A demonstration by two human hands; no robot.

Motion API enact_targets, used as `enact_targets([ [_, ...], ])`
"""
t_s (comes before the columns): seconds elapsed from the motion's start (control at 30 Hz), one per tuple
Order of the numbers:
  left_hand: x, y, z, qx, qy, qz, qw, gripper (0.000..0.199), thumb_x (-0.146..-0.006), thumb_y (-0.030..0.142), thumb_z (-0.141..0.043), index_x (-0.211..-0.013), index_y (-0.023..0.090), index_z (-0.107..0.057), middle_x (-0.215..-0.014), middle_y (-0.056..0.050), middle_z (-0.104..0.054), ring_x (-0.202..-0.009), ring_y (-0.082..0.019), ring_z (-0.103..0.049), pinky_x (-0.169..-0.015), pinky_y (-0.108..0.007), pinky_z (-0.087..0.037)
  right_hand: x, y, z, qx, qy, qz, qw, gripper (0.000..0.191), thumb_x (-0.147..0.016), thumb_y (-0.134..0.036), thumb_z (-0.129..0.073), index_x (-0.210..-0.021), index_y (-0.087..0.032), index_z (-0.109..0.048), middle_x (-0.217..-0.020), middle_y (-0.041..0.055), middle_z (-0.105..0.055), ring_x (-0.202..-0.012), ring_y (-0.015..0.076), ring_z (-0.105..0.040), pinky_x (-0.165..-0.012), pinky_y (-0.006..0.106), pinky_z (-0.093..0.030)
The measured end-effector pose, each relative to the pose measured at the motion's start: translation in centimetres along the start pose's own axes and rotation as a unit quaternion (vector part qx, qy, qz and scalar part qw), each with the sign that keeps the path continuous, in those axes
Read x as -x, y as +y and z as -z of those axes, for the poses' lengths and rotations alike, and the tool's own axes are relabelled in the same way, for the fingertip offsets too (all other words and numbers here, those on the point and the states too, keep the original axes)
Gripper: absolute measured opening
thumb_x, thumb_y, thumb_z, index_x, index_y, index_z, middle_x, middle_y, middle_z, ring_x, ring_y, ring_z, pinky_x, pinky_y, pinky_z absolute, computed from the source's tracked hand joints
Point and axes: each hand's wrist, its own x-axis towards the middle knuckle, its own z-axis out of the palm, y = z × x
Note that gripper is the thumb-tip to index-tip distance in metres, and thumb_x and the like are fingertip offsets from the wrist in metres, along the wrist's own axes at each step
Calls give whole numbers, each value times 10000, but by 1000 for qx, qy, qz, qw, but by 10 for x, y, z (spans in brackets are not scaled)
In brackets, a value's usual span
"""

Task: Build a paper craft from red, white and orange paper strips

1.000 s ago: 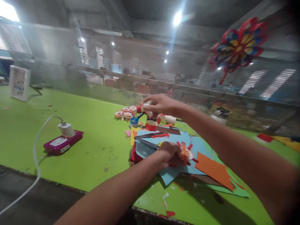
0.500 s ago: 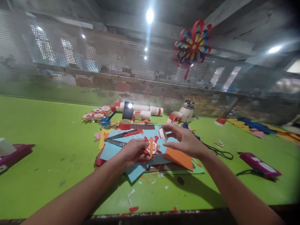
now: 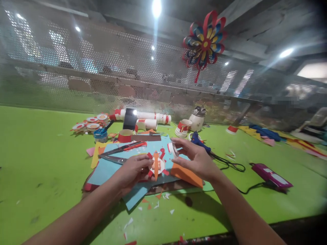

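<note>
My left hand [image 3: 136,170] pinches the left edge of a round white paper piece [image 3: 160,166] with red tabs around it and an orange strip [image 3: 156,166] across its face. Just up and to the right, my right hand [image 3: 195,158] holds a short white ring with a red edge [image 3: 171,149] between thumb and fingers. The ring is tilted and apart from the round piece. Both hands are above light blue paper sheets [image 3: 102,170]. Long scissors [image 3: 112,159] lie open left of the round piece, beside a red-handled tool [image 3: 135,146].
Orange paper [image 3: 186,175] lies under my right hand. Behind stand a blue jar [image 3: 100,135], a red ring [image 3: 124,136], a dark phone-like block [image 3: 130,119] and white tubes [image 3: 150,117]. A blue glue gun [image 3: 200,141] and purple device [image 3: 272,176] are at the right.
The view has shifted, so hands and table objects appear further left. The round piece now shows more of its face. Both hands keep their holds.
</note>
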Motion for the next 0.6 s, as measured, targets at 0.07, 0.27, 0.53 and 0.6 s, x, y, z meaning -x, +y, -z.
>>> enact_targets([
  [0.07, -1, -1, 1, -2, 9, 1, 1000, 172, -705, 240, -740, -791, 141, -629, -682, 8, -555, -563, -94, -541, -616, -308, -583, 0, -5, 0, 23, 11, 3, 1000, 458, -792, -293, -700, -1229, -301, -562, -1216, 52, -572, -1058, 193, -568, -905, 414, -519],
  [0.27, -4, -2, 4, 11, 25, -1, 1000, 125, -713, 179, -728, -745, 135, -617, -671, -5, -560, -575, -106, -554, -605, -314, -593, -1, -1, 2, -111, 7, -89, 990, 393, -823, -339, -658, -1205, -283, -590, -1152, 58, -627, -938, 179, -629, -881, 423, -527],
  [0.53, -5, -2, 3, 16, 27, 5, 999, 111, -733, 164, -710, -771, 132, -611, -697, -28, -616, -604, -126, -598, -626, -312, -591, -4, 8, 8, -259, -9, -135, 956, 520, -702, -212, -742, -1193, -250, -574, -1228, 92, -604, -998, 229, -654, -896, 434, -546],
  [0.6, -6, -3, 5, 21, 30, 4, 999, 122, -722, 165, -722, -766, 129, -613, -704, -35, -624, -624, -140, -617, -641, -326, -595, -4, 7, 5, -214, -2, -127, 969, 522, -715, -217, -732, -1206, -252, -559, -1228, 91, -596, -989, 222, -654, -878, 428, -558],
])
